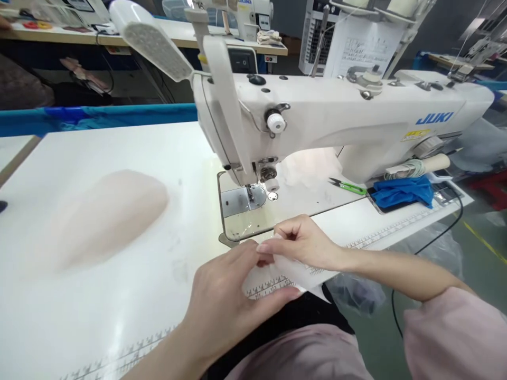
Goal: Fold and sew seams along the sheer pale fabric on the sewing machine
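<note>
In front of the sewing machine (309, 116), my right hand (307, 243) pinches a small piece of sheer white fabric (293, 268) between thumb and fingers. My left hand (225, 293) reaches in from the left, its thumb stretched away from the fingers. Its fingertips meet the fabric beside my right thumb; whether they grip it is hidden. Both hands are just in front of the needle plate (237, 203), apart from the presser foot (250, 194). A sheer beige fabric piece (122, 216) lies flat at the left. More pale fabric (312, 166) rests under the machine arm.
Green thread snips (348, 186) lie right of the needle area. A blue cloth (404, 191) sits beside a tube wound with thread (420, 166). Ruler markings (380, 232) run along the table's front edge. A black cable (439, 232) hangs at the right.
</note>
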Demonstrator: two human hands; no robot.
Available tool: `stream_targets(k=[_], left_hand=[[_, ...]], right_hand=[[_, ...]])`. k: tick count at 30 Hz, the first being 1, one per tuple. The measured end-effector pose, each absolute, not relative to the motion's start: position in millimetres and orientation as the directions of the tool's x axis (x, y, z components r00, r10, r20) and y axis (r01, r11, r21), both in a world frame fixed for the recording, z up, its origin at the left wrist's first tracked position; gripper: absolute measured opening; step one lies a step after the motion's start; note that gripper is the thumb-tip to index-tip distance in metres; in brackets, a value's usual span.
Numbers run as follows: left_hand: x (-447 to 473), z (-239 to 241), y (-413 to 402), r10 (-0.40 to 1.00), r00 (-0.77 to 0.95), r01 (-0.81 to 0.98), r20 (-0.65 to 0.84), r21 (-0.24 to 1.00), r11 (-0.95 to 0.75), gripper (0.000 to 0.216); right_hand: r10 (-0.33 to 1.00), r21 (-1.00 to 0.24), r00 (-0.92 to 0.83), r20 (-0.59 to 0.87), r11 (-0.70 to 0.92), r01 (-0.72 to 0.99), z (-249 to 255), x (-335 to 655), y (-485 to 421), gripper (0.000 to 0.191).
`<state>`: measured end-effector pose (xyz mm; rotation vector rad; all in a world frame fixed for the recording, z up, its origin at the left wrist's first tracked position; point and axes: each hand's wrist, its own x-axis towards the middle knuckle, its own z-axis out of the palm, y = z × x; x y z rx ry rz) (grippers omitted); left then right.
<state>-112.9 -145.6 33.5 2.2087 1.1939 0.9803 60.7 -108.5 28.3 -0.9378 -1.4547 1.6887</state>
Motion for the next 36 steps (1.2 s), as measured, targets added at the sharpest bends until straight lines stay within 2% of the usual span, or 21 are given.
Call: stream_targets(k=[2, 4, 7, 9, 12, 16, 18, 20, 23, 27, 30, 33, 36], left_hand=[[-112.7, 30.4, -150.3, 0.897, 0.312, 0.587, 0.312, 0.679, -0.440, 0.026], [-114.5, 30.2, -150.4, 0.938, 0.292, 0.552, 0.187, 0.768, -0.325, 0.016], [-124.0, 35.5, -143.8, 0.918, 0.395, 0.412, -0.021, 0.898, -0.157, 0.026], [-133.5, 39.6, -135.6, 0.870, 0.478, 0.327, -0.121, 0.944, -0.048, 0.031], [-147.2, 43.0, -119.8, 0.810, 0.543, 0.308, -0.222, 0.950, 0.054, 0.034], [-155.4, 45.1, -102.5, 0.710, 0.630, 0.377, -0.315, 0.923, 0.075, 0.034], [-152.9, 45.7, -100.5, 0.761, 0.574, 0.345, -0.303, 0.932, 0.110, 0.038], [-147.1, 45.7, -103.7, 0.840, 0.480, 0.321, -0.252, 0.942, 0.100, 0.039], [-137.9, 43.6, -113.0, 0.875, 0.453, 0.442, -0.173, 0.896, -0.052, 0.035], [-135.8, 36.6, -115.9, 0.912, 0.403, 0.594, -0.077, 0.780, -0.196, 0.040], [-141.3, 32.4, -106.2, 0.937, 0.346, 0.641, -0.039, 0.739, -0.206, 0.037], [-145.8, 32.5, -95.5, 0.966, 0.255, 0.694, -0.035, 0.702, -0.158, 0.028], [-145.5, 35.8, -92.7, 0.970, 0.227, 0.649, -0.087, 0.756, -0.084, 0.027]], right_hand=[[0.877, -0.977, -0.477, -0.050, -0.142, -0.159, 26.3, 46.9, -110.4, 0.059], [0.880, -0.969, -0.470, -0.063, -0.167, -0.181, 25.9, 40.0, -109.6, 0.061], [0.837, -0.960, -0.527, -0.147, -0.249, -0.127, 27.0, 42.0, -103.6, 0.060], [0.754, -0.934, -0.623, -0.207, -0.342, -0.104, 27.7, 48.2, -97.4, 0.057], [0.614, -0.887, -0.742, -0.271, -0.458, -0.054, 28.7, 57.5, -88.1, 0.051], [0.512, -0.884, -0.812, -0.279, -0.467, 0.009, 30.8, 61.7, -81.9, 0.029], [0.528, -0.900, -0.804, -0.273, -0.435, 0.020, 31.1, 59.8, -82.3, 0.024], [0.602, -0.928, -0.752, -0.270, -0.371, 0.036, 30.5, 56.5, -83.9, 0.024], [0.730, -0.964, -0.641, -0.237, -0.258, 0.062, 27.5, 52.3, -85.2, 0.022], [0.797, -0.986, -0.581, -0.165, -0.148, 0.077, 24.0, 52.9, -83.3, 0.019], [0.799, -0.988, -0.581, -0.153, -0.130, 0.081, 24.7, 56.0, -81.1, 0.024], [0.742, -0.969, -0.624, -0.243, -0.220, 0.116, 26.7, 58.2, -77.8, 0.029], [0.672, -0.940, -0.663, -0.328, -0.305, 0.156, 27.3, 58.9, -72.8, 0.034]])
